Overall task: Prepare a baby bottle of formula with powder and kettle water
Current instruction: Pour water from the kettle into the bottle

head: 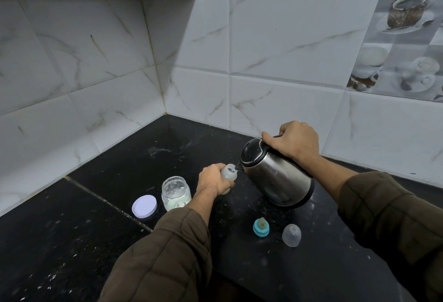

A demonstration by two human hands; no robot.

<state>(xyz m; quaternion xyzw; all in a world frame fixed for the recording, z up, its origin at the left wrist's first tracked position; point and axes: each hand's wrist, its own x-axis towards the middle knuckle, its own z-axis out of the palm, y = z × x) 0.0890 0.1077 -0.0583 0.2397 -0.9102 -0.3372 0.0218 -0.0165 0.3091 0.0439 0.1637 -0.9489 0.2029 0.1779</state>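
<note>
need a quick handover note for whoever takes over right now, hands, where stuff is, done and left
Left hand: closed around the baby bottle, holding it open-topped over the black counter.
Right hand: gripping the handle of the steel kettle, tilted with its spout at the bottle mouth.
On the counter: open powder jar left of the bottle, its white lid beside it; blue teat ring and clear cap in front of the kettle.
Done: bottle and jar opened, kettle brought to pour. Water level and powder in the bottle cannot be told.
Left: finish pouring, set the kettle down, fit teat ring and cap, close the jar.
</note>
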